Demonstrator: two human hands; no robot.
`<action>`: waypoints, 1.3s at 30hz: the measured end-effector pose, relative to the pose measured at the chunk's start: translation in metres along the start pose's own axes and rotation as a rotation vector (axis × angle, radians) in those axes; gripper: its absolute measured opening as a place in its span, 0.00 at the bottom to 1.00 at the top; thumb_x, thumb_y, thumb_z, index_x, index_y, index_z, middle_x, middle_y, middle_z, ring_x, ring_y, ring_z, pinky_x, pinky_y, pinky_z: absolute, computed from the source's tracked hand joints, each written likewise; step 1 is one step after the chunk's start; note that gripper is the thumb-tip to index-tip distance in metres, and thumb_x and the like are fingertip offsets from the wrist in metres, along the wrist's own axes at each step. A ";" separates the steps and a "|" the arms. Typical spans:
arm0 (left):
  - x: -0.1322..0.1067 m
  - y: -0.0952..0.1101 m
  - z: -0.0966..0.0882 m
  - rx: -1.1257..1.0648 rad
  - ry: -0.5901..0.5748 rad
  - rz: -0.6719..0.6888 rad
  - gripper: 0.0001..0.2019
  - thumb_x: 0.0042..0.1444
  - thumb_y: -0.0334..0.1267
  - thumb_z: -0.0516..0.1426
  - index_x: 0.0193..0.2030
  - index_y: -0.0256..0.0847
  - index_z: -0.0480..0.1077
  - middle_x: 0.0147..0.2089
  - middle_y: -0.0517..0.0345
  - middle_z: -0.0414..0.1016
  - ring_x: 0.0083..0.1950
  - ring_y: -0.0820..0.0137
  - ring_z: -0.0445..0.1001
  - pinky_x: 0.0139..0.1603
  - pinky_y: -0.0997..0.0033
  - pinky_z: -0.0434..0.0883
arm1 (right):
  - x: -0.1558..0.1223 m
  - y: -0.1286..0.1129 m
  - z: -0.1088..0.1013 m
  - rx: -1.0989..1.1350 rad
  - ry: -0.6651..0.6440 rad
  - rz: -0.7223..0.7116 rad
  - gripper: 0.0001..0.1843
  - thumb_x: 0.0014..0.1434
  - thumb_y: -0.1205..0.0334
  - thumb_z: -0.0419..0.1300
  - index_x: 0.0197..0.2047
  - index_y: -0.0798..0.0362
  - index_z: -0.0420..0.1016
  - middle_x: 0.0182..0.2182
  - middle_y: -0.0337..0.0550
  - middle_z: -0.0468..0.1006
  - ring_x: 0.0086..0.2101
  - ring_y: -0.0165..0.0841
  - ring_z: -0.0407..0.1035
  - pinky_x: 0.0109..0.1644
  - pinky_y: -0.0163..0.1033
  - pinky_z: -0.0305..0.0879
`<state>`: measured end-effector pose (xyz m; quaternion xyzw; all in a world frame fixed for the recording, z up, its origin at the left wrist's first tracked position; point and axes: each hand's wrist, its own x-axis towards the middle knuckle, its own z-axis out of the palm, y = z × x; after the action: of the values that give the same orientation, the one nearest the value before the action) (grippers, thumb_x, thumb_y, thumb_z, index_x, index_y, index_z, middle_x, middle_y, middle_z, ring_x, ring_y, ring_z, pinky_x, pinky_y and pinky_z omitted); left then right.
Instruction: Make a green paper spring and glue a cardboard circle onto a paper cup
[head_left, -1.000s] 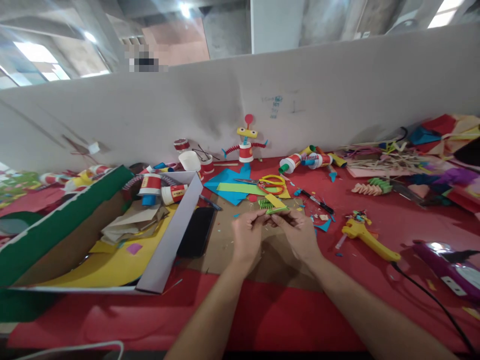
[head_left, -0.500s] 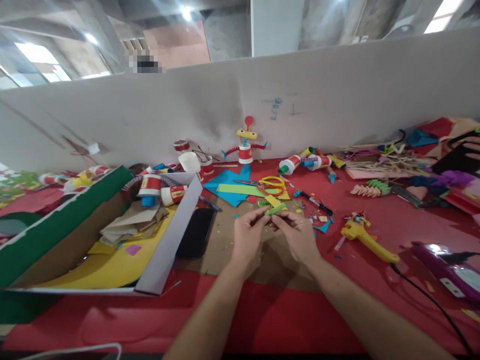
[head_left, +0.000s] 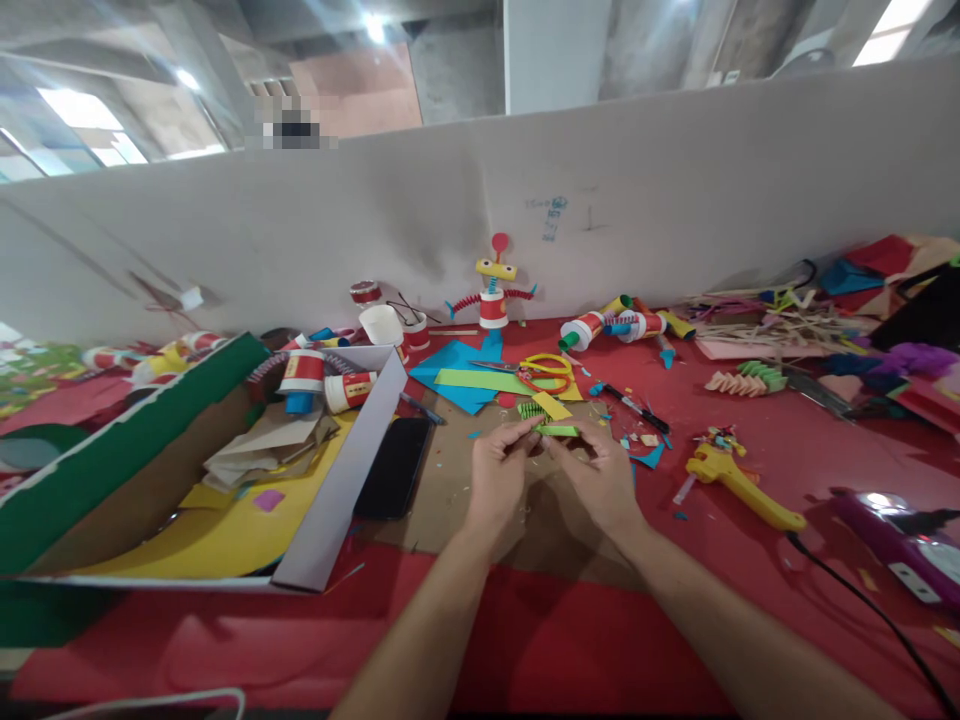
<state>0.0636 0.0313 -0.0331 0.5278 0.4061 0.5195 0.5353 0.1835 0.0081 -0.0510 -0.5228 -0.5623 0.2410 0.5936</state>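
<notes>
Between my two hands is a narrow green paper strip, held over a brown cardboard sheet. My left hand pinches its left end with thumb and fingers. On the other side, my right hand has its fingertips closed on the strip too. Just beyond the fingers lie a green pleated paper spring and a small yellow paper piece. Farther back, scissors with yellow and orange handles rest on blue paper and a longer light green strip.
A green-and-white box with paper scraps stands at left, beside a black phone. To the right are a marker, a yellow glue gun with its cord, and a purple power strip. A paper-cup robot figure stands at the back wall.
The green strip in my fingers has turned from slanting to nearly level, showing more of its length. My right fingers have shifted slightly; both hands stay in about the same place.
</notes>
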 end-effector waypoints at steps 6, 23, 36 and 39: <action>-0.001 0.002 -0.001 0.180 -0.016 0.089 0.13 0.51 0.31 0.55 0.42 0.41 0.76 0.41 0.51 0.77 0.40 0.67 0.73 0.42 0.68 0.70 | 0.001 -0.002 -0.003 0.011 -0.033 -0.005 0.07 0.54 0.60 0.60 0.36 0.50 0.75 0.34 0.42 0.77 0.36 0.35 0.69 0.42 0.40 0.64; 0.001 0.004 -0.004 0.290 -0.075 0.000 0.11 0.50 0.33 0.57 0.39 0.40 0.77 0.37 0.51 0.79 0.36 0.67 0.74 0.39 0.69 0.69 | 0.011 0.001 -0.010 0.026 -0.134 0.153 0.08 0.48 0.61 0.61 0.33 0.52 0.78 0.31 0.43 0.79 0.32 0.35 0.71 0.36 0.39 0.65; 0.005 0.014 -0.012 -0.154 -0.137 -0.458 0.07 0.37 0.34 0.65 0.26 0.34 0.77 0.26 0.53 0.76 0.27 0.75 0.71 0.34 0.72 0.69 | 0.021 0.007 -0.014 0.271 -0.298 0.404 0.14 0.39 0.57 0.67 0.29 0.54 0.73 0.24 0.36 0.73 0.26 0.28 0.66 0.30 0.34 0.61; 0.004 0.011 -0.009 -0.264 -0.059 -0.425 0.10 0.36 0.37 0.66 0.26 0.33 0.77 0.27 0.53 0.76 0.29 0.74 0.73 0.39 0.69 0.70 | 0.019 0.009 -0.010 0.241 -0.240 0.344 0.14 0.43 0.55 0.65 0.33 0.54 0.73 0.29 0.39 0.75 0.30 0.30 0.68 0.34 0.36 0.64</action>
<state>0.0538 0.0358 -0.0224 0.3709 0.4210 0.4281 0.7085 0.1996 0.0240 -0.0496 -0.5039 -0.4985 0.4645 0.5308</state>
